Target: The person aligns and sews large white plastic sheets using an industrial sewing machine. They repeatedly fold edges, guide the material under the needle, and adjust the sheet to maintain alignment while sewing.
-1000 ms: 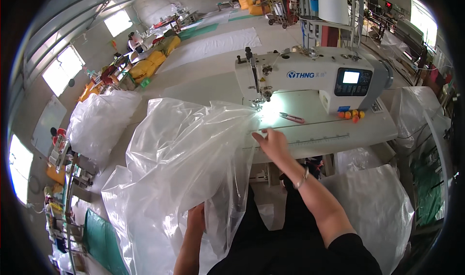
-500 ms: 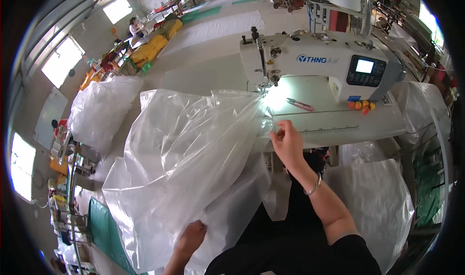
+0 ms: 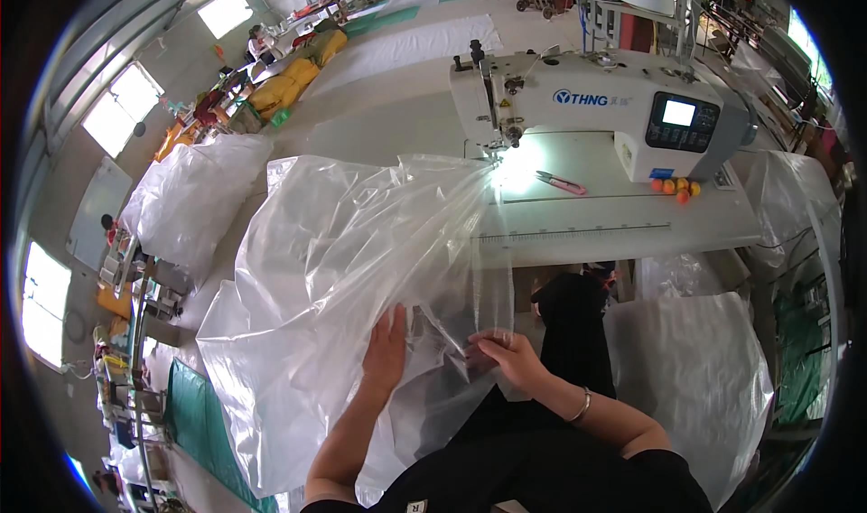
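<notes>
A large clear plastic sheet (image 3: pixel 298 269) hangs in folds from under the needle of a white sewing machine (image 3: pixel 587 107) down to my lap. My left hand (image 3: pixel 386 350) lies against the sheet with its fingers stretched out and together. To its right, my right hand (image 3: pixel 508 358), with a bracelet on the wrist, pinches a fold of the plastic between thumb and fingers. The sheet's gathered top sits by the machine's bright lamp, where the glare hides the needle.
Pink-handled thread snips (image 3: pixel 562 183) and several small orange and yellow balls (image 3: pixel 677 188) lie on the machine table (image 3: pixel 614 233). Bundles of plastic stand at left (image 3: pixel 194 201) and right (image 3: pixel 691 387). Yellow sacks (image 3: pixel 284 88) and a person (image 3: pixel 259 45) are at the far left.
My right hand has come down from beside the needle to the sheet above my lap and now pinches it. My left hand has moved up and right, its fingers now stretched out.
</notes>
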Tool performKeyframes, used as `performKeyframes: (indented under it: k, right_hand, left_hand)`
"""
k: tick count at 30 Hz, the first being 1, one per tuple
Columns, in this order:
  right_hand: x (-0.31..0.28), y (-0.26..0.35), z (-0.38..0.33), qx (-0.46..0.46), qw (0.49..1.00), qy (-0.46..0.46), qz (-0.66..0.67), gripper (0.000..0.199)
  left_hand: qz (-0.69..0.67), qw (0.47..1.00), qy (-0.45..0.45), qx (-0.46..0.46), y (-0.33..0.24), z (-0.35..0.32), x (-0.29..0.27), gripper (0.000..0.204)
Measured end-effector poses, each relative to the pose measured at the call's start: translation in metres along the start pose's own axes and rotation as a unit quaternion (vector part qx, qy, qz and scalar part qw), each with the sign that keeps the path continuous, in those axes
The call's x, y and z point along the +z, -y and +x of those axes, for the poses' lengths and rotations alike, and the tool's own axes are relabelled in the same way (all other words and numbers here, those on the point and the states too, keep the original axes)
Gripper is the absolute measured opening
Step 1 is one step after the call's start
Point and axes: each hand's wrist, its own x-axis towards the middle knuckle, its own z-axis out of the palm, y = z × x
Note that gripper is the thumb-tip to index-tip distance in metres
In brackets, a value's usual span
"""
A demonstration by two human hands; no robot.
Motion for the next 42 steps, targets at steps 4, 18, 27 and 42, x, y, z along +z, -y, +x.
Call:
performKeyframes:
  k: [4, 18, 27, 42]
  right_hand:
    - [-0.024, -0.015, -0.001, 0.0, 0.999, -0.03, -0.022, 0.025]
    - [-0.021, -0.024, -0.008, -0.1, 0.99, -0.062, -0.073, 0.037]
    - [-0.007, -0.015, -0.012, -0.074, 0.994, -0.082, -0.015, 0.038]
    - [-0.056, 0.06, -0.06, -0.067, 0.819, -0.094, -0.562, 0.035]
  left_hand:
    - [-0.047, 0.998, -0.036, 0.009, 0.025, 0.01, -0.005, 0.055]
    - [-0.221, 0.924, 0.069, 0.303, -0.084, 0.023, -0.121, 0.036]
    - [-0.13, 0.848, 0.316, 0.405, -0.097, 0.107, -0.11, 0.022]
    - [-0.196, 0.946, 0.178, 0.188, -0.086, 0.28, -0.022, 0.043]
